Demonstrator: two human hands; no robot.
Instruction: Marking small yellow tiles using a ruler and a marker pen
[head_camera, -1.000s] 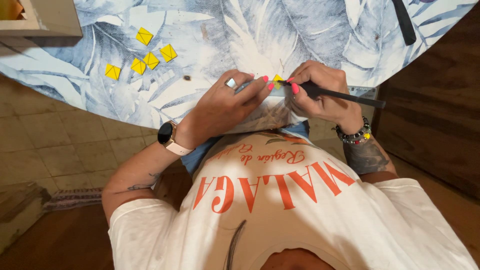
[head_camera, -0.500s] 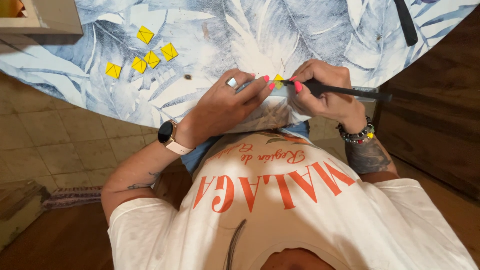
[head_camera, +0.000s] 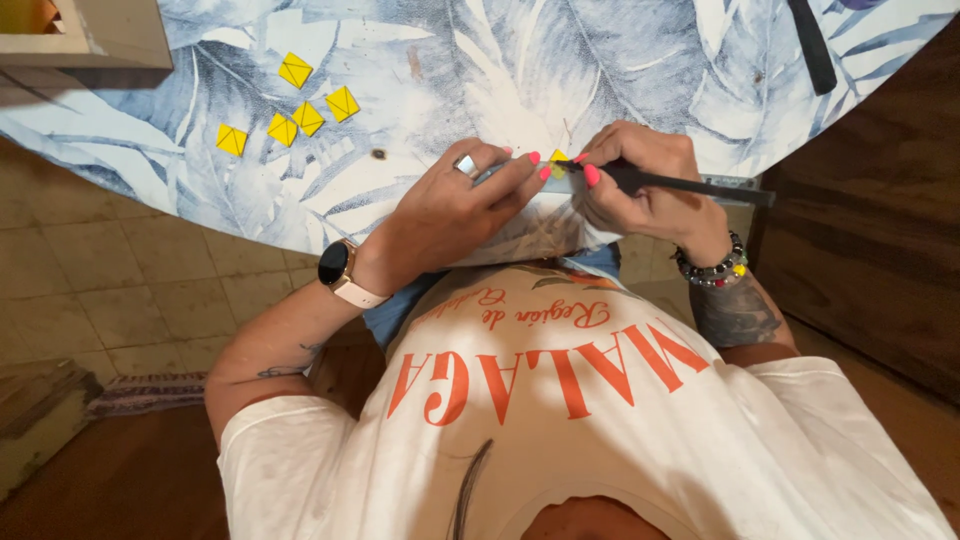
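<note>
My left hand (head_camera: 455, 205) and my right hand (head_camera: 640, 180) meet at the near edge of a round table covered in a blue leaf-print cloth (head_camera: 500, 60). Between the fingertips of both hands sits a small yellow paper piece (head_camera: 558, 165). My left fingers pinch it and hold it down on the cloth. My right hand grips a thin black tool (head_camera: 700, 185) whose tip rests on the yellow piece and whose handle points right. A watch is on my left wrist and a bead bracelet on my right.
Several folded yellow paper squares (head_camera: 295, 110) lie on the cloth at the left. A wooden box (head_camera: 90, 40) stands at the far left corner. A black strap (head_camera: 812, 45) lies at the far right. Tiled floor shows on the left, dark wood on the right.
Almost nothing has changed. The black tool's handle has shifted slightly in my right hand while both hands stay over the yellow piece.
</note>
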